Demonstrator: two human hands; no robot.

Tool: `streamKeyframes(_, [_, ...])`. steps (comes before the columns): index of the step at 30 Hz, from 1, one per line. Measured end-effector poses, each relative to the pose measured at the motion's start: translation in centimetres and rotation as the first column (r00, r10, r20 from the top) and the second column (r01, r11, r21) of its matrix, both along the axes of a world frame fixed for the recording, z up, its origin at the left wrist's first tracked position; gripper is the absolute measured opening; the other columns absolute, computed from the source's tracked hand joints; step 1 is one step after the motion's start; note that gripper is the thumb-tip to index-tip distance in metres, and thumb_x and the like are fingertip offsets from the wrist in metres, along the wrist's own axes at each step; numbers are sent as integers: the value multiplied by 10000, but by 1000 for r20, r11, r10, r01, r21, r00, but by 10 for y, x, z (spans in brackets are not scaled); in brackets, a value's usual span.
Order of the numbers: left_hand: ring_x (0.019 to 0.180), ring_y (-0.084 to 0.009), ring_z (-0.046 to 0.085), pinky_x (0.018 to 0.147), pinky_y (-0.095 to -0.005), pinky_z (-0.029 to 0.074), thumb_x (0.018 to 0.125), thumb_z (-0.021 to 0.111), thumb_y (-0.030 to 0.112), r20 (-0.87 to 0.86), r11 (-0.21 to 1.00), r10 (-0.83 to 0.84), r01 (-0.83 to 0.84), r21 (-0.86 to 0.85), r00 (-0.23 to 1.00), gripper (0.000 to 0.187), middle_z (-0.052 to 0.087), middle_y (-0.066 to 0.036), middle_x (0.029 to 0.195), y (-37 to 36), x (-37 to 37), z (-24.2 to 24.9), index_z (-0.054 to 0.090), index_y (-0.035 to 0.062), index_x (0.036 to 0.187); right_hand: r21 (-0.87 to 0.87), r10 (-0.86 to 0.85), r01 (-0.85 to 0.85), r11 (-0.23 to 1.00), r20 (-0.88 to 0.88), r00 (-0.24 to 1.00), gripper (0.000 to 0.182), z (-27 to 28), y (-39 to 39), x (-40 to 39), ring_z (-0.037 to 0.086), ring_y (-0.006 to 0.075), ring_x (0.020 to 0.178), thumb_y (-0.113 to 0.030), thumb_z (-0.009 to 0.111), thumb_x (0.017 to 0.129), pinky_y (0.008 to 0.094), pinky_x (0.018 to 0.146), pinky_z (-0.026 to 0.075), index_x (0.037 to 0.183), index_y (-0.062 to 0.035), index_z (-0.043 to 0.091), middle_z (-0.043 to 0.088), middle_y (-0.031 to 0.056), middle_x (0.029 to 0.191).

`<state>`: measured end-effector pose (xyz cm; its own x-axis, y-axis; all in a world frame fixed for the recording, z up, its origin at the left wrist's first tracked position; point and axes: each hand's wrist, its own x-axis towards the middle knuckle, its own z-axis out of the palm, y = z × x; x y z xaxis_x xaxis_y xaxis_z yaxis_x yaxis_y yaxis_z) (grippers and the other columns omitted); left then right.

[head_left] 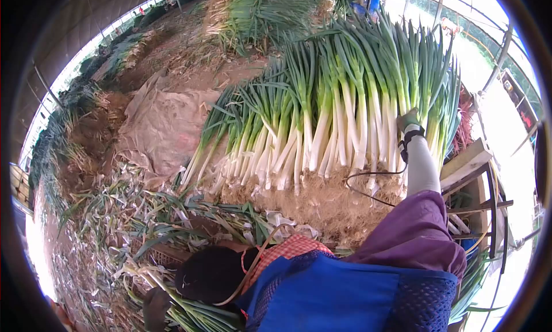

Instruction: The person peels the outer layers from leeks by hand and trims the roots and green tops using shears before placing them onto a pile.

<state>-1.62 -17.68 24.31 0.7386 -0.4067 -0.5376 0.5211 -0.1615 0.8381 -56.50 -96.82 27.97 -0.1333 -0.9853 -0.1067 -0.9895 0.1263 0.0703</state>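
Many leeks [345, 108] lie side by side in a wide row, green leaves away from me and white stems and roots toward me. My right hand [408, 120], in a grey-green glove with a black band at the wrist, reaches to the right part of the row. Its fingers are closed round leeks where white turns to green. A thin dark cord [368, 174] loops beside the forearm over the roots. My left hand does not show.
A brownish cloth [167, 122] lies left of the row, with leaf scraps [132, 217] below it. More leeks [270, 13] are heaped behind. Wooden boards [467, 162] stand at right. Dark rounded shapes [210, 274] at lower left are unclear, beside other leeks [201, 313].
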Motion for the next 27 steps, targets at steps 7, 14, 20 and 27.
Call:
streamKeyframes(7, [664, -111, 578, 528, -347, 405, 852, 706, 251, 417, 870, -358, 137, 473, 836, 198, 613, -8, 723, 34, -2, -89, 670, 56, 848, -75, 233, -307, 949, -489, 840, 432, -103, -127, -82, 571, 349, 1222, -273, 408, 979, 611, 1100, 270, 1310, -62, 590, 610, 170, 1309])
streamKeyframes(14, [1206, -405, 553, 974, -469, 471, 708, 779, 530, 359, 426, -468, -149, 892, 808, 908, 539, -267, 1329, 38, -27, -139, 439, 23, 1380, -85, 412, -406, 910, 288, 864, 432, -45, -262, -95, 656, 271, 999, -297, 636, 876, 438, 922, 482, 1195, -5, 638, 688, 154, 1116])
streamKeyframes(20, [1270, -318, 531, 1048, -392, 429, 672, 859, 427, 251, 605, 39, -223, 764, 967, 1170, 514, -236, 1391, 44, -26, -133, 178, 51, 1546, -430, 752, -715, 551, 628, 202, 279, 77, -133, 201, 532, 105, 745, -250, 668, 893, 294, 684, 447, 1057, -25, 667, 635, -14, 867])
streamKeyframes(27, [1127, -220, 608, 983, -308, 440, 734, 812, 326, 190, 772, 193, -269, 576, 963, 845, 636, -165, 1219, 88, -21, -180, 414, 6, 1406, -219, 547, -962, -160, 792, -271, 306, 31, 311, 476, 597, 174, 1001, -156, 609, 937, 304, 900, 481, 1199, 1, 604, 649, 91, 1090])
